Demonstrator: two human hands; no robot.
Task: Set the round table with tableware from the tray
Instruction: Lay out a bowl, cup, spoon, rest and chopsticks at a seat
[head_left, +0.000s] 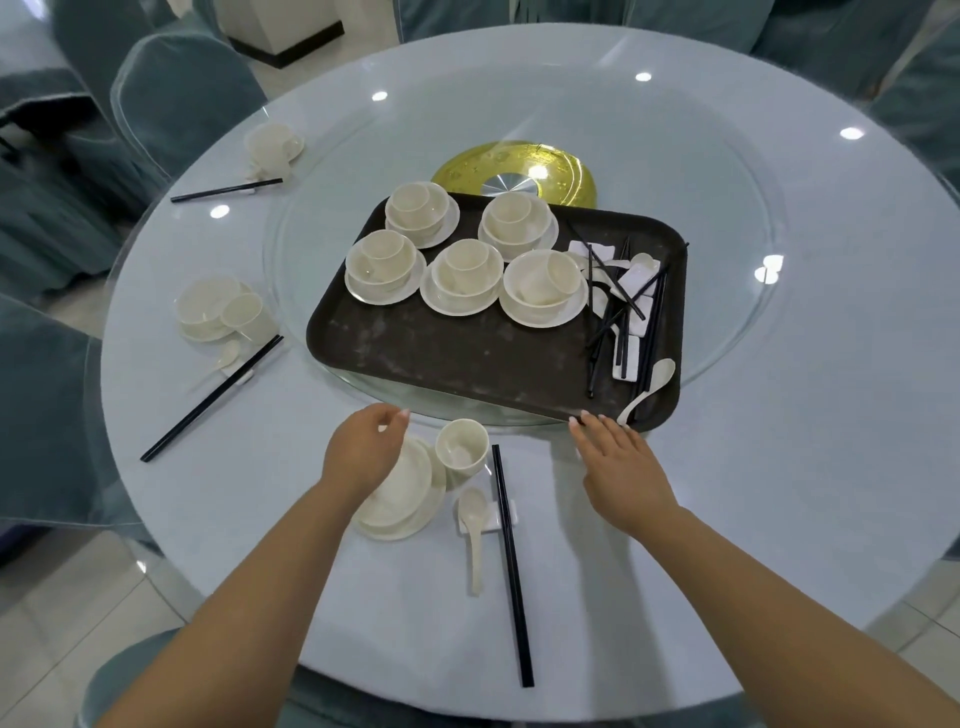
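**Third place laid, tray due to move on**

At far left, two finished settings on the round pale-blue glass-topped bench (779, 467). Nearer, left hand (363, 447) loosely curled, holding nothing, over the cream plate and bowl stack (400, 499) of the near setting, beside cream cup (462, 449), white ceramic spoon (474, 525) and black chopsticks (511, 561). Behind, on the clear glass turntable (727, 338), dark brown rectangular plastic tray (467, 358) with five cream bowl sets (465, 278) and spare chopsticks, rests and spoons. Right hand (618, 452) flat, fingers straight, touching the tray's near edge. Judged: near place complete; next likely a turn of tray or turntable, gently, with stacks loose.
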